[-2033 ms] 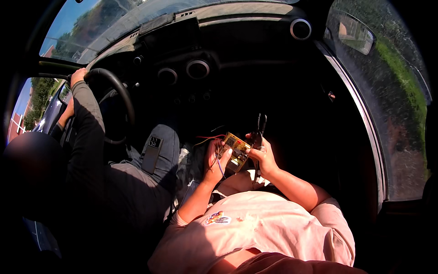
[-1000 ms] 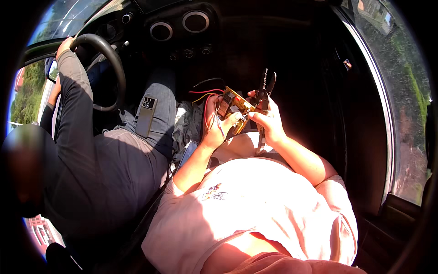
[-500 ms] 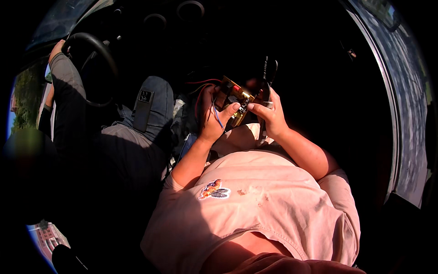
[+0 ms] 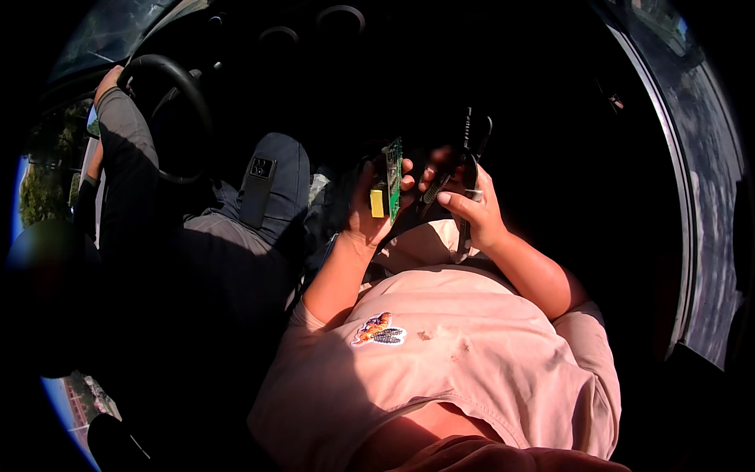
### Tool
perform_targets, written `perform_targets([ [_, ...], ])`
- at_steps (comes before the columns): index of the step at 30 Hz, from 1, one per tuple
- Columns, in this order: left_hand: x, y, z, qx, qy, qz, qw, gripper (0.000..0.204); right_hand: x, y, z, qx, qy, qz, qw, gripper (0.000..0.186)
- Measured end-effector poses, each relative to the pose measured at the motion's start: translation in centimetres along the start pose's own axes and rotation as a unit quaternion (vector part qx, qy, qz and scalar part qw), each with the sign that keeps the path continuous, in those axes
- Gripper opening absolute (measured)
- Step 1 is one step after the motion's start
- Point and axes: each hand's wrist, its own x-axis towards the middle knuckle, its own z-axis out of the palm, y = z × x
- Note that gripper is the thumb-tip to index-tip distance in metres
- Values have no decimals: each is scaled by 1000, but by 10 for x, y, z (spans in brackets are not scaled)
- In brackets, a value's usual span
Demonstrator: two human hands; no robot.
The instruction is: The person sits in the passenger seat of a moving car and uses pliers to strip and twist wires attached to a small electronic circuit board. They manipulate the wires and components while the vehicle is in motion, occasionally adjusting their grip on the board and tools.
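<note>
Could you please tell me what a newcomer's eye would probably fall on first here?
Probably the sunlit shirt filling the lower middle, with its colourful patch. Just above it, the left hand holds a green board with a yellow block on its left side, while the right hand holds dark pliers. Farther left, a phone lies on another person's thigh.

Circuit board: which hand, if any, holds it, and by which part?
The left hand holds the circuit board, fingertips beside its green face; the rest of the grip is unclear.
</note>
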Motion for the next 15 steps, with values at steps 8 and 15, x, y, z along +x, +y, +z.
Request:
perform_targets([
  [8,6,6,9,-239,-170,-41,955,47,0,-1,1,-47,12,9,999,51],
  [15,8,0,5,-248,-169,-59,952,48,0,2,-2,-70,-40,-20,997,51],
])
